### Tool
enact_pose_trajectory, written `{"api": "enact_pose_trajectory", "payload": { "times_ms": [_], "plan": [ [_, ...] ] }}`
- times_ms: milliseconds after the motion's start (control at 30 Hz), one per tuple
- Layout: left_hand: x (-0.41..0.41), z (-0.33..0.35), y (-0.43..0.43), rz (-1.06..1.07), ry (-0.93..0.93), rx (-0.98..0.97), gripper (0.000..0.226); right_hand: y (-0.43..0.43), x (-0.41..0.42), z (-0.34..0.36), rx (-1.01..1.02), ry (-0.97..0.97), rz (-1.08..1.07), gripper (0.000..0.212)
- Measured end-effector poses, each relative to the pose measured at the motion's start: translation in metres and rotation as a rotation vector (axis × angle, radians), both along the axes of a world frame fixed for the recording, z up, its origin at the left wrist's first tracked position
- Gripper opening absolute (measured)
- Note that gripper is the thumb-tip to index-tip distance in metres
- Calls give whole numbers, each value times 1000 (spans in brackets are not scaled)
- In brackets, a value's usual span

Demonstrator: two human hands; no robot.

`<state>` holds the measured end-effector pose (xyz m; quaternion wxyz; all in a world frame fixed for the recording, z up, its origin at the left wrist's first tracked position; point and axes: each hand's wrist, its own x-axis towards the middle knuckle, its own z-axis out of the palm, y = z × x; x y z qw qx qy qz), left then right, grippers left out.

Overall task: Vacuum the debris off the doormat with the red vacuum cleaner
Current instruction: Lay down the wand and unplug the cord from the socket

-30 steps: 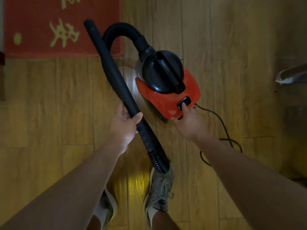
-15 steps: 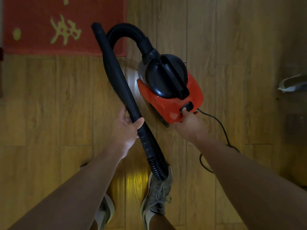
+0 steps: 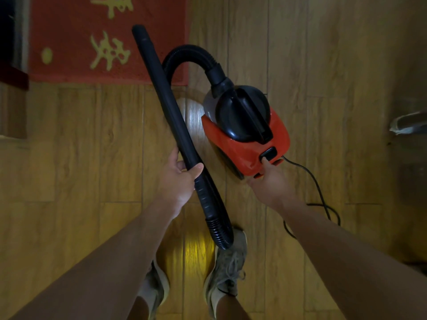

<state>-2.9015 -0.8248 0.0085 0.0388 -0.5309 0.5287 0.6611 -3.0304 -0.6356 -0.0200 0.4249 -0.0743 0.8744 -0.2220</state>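
One red vacuum cleaner (image 3: 233, 147), seemingly glossy

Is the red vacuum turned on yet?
Cannot tell. A finger of the right hand touches the black switch on the red vacuum cleaner, but nothing shows it running.

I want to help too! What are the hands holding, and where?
The left hand grips the black wand near its lower end. The right hand holds nothing; one finger touches the switch on the red vacuum cleaner.
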Motion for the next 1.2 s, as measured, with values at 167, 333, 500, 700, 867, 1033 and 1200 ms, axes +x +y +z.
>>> {"api": "enact_pose_trajectory", "payload": {
  "times_ms": [167, 333, 500, 700, 867, 1033, 1200],
  "plan": [
    [2, 8, -1, -12, 6, -30, 72, -5, 2, 17, -28, 22, 1, 14],
    [7, 18, -2, -39, -5, -62, 70, -11, 5, 41, -42, 34, 2, 16],
    [12, 26, -7, -45, -11, -88, 68, -22, 9, 63, -46, 17, -19, 36],
    [20, 26, -32, -23, 4, -72, 72, -60, 17, 91, -80, 76, -27, 39],
    [35, 27, -59, -13, 58, -68, 68, -119, 28, 98, -140, 61, -5, 54],
    [53, 25, -84, -11, 97, -10, 62, -179, 39, 103, -189, 44, 34, 45],
    [68, 19, -106, -65, 146, -6, 55, -244, 59, 87, -241, -24, 117, 52]
  ]
}}
